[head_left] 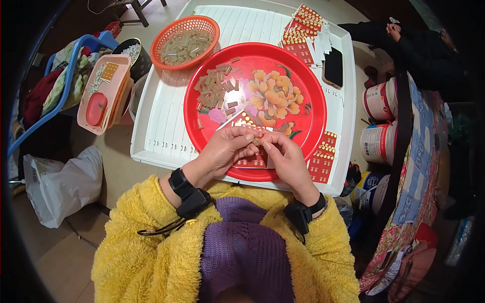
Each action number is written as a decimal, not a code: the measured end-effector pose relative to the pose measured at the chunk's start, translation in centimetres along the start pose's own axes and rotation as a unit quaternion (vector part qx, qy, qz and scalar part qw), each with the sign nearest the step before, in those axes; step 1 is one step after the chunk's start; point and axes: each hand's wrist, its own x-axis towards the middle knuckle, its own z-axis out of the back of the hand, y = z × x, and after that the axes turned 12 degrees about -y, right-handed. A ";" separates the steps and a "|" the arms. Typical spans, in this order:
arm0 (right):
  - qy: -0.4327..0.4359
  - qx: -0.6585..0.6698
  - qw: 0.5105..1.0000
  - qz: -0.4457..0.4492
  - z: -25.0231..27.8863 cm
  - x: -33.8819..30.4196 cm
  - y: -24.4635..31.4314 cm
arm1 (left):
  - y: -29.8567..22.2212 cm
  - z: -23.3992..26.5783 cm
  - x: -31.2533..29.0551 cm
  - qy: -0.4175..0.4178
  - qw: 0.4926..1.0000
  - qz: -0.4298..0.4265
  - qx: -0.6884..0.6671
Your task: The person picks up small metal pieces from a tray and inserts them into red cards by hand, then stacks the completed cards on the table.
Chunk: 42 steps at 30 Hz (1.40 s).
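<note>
My left hand (228, 150) and my right hand (286, 155) meet over the near rim of a red round tray (316, 113) with a painted flower. Both are closed, thumbs and fingertips pinching a small tan translucent piece (256, 142) between them; its exact kind is too small to tell. Under the fingers lies a red card (251, 162) with rows of gold round dots, partly hidden by my hands. Loose tan translucent tube-like pieces (211, 90) are heaped at the tray's left side.
An orange basket (212, 26) holds more such pieces. Stacked red cards (301, 33) and a dark phone (332, 68) lie on the white table (166, 134) at the far right; another red card (322, 160) is right of the tray. Buckets (378, 141) stand beyond the right edge.
</note>
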 end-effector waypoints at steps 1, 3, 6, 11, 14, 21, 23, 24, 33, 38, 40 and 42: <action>0.000 0.000 1.000 0.000 0.0 0.1 -0.1 | 0.0 0.0 0.0 -0.005 1.000 -0.001 -0.001; 0.006 -0.046 0.997 0.056 0.0 0.2 -0.6 | 0.1 -0.1 -0.1 -0.010 1.000 -0.001 -0.001; 0.005 -0.071 0.993 0.090 -0.1 0.2 -1.0 | 0.2 -0.2 -0.1 -0.011 1.000 -0.001 -0.004; -0.003 -0.069 0.994 0.090 -0.3 0.3 -1.1 | 0.2 -0.2 0.0 -0.012 1.000 -0.001 -0.006; -0.010 -0.069 0.993 0.092 -0.4 0.1 -0.9 | 0.1 -0.2 -0.1 -0.024 1.000 0.003 -0.002; -0.070 -0.119 0.975 0.176 -1.2 -0.5 -0.2 | 0.0 -0.1 0.0 -0.012 1.000 0.004 0.004; -0.081 -0.105 0.985 0.110 -1.1 -0.5 -0.7 | 0.0 0.0 -0.1 -0.006 1.000 0.007 0.009; -0.086 -0.097 0.989 0.078 -1.1 -0.4 -0.9 | 0.1 0.0 -0.1 -0.004 1.000 0.012 0.011; -0.120 -0.186 0.962 0.161 -0.5 1.0 -1.3 | -0.4 0.3 -0.2 -0.025 1.000 0.010 -0.002; -0.113 -0.319 0.889 0.307 -0.9 1.4 -1.1 | -5.6 1.6 -0.1 -0.065 0.983 -0.152 0.079; -0.114 -0.358 0.874 0.310 -1.0 1.4 -0.9 | -9.4 1.3 0.0 -0.096 0.946 -0.275 0.144; -0.112 -0.368 0.868 0.314 -1.0 1.4 -0.6 | -13.1 1.7 0.4 -0.119 0.914 -0.337 0.191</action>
